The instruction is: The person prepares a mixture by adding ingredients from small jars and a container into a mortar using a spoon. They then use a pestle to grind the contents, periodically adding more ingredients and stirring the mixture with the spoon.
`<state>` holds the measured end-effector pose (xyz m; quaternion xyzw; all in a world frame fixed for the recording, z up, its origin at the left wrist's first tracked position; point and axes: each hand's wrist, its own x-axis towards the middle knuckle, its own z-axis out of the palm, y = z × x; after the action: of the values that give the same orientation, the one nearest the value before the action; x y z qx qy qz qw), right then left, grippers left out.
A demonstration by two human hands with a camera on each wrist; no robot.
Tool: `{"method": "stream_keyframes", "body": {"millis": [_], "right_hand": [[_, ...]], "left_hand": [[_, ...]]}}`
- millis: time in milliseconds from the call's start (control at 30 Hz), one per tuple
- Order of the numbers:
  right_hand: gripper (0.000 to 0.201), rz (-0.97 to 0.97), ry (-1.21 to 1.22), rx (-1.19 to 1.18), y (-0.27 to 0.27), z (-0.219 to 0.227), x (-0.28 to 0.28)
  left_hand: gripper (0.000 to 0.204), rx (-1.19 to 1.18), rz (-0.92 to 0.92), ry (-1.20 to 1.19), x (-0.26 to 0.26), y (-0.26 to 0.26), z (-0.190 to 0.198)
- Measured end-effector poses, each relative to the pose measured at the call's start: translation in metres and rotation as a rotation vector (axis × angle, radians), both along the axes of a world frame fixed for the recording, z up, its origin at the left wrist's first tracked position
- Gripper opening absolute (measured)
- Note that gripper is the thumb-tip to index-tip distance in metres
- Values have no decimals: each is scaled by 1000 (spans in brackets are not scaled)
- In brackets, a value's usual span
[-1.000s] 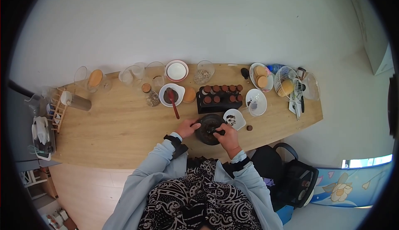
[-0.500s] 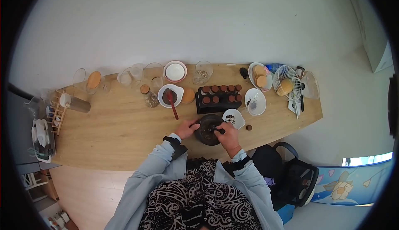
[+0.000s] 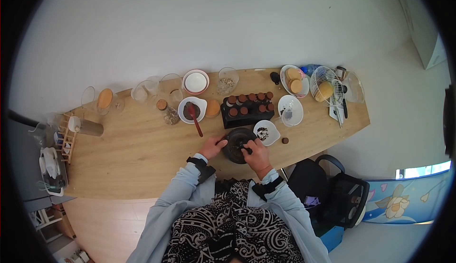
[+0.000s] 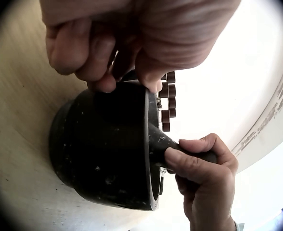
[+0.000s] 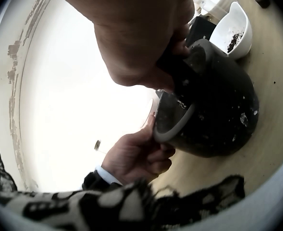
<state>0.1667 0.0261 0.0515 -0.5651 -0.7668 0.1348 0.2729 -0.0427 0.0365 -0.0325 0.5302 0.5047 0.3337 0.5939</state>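
A dark stone mortar [image 4: 103,149] stands near the front edge of the wooden table. My left hand [image 3: 212,147] grips its rim from the left, thumb on top of the edge and fingers curled below. My right hand [image 3: 258,156] is wrapped around the black pestle [image 4: 161,143], whose lower end is inside the mortar. In the left wrist view the pestle leans against the rim side, and its tip is hidden by the mortar wall. Just beyond the right hand sits a white spouted bowl [image 3: 270,137] with dark and pale bits in it.
Behind the mortar is a black rack [image 3: 247,117] of brown-capped bottles. A white bowl [image 3: 203,107] with a red spatula [image 3: 196,122] stands back left, and another white bowl [image 3: 297,113] back right. A small brown cap [image 3: 285,140] lies right of the spouted bowl.
My right hand has shifted slightly left with the pestle, inside the mortar. The left hand keeps its grip on the rim. The head view has tilted a little.
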Motion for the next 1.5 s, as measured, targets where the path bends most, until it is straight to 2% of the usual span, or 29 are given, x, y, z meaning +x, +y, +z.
{"method": "stream_keyframes", "body": {"millis": [167, 267, 400, 467, 667, 800, 867, 933, 1000, 1067, 1100, 1167, 1367, 1500], "right_hand": [[21, 31, -4, -178, 3, 12, 7], [22, -8, -38, -38, 0, 14, 4], [22, -12, -6, -39, -2, 1, -1], [22, 32, 23, -184, 1, 7, -1], [23, -16, -18, -39, 2, 4, 3], [23, 12, 25, -57, 2, 1, 4], [23, 52, 47, -196, 9, 4, 11], [23, 13, 47, -127, 8, 3, 8], [23, -21, 39, -75, 3, -1, 5], [24, -18, 30, -41, 1, -6, 2], [24, -21, 30, -39, 3, -2, 2], [22, 56, 29, -203, 9, 6, 5], [22, 1, 152, -42, 7, -2, 0], [23, 8, 173, -155, 9, 0, 14]], "left_hand": [[43, -19, -16, 10, 0, 3, -9], [45, -29, -11, 14, -2, 2, -9], [46, -10, -11, 45, -2, 2, -3], [46, -8, -19, 48, -1, 3, -1], [46, -38, -19, 50, -2, 1, -6], [46, -23, -19, 55, -2, 3, -1], [43, 26, -21, 30, -1, 3, -5], [40, 65, -19, 7, -3, 5, -1], [46, -93, -32, 82, -3, 3, 0], [46, -80, -21, 69, -3, 2, -1], [46, -59, -13, 57, -2, 3, 1], [45, -42, -21, 48, -2, 2, 7], [43, -79, -33, 50, -3, 2, 2], [43, -65, -22, 22, -2, 3, 10]]}}
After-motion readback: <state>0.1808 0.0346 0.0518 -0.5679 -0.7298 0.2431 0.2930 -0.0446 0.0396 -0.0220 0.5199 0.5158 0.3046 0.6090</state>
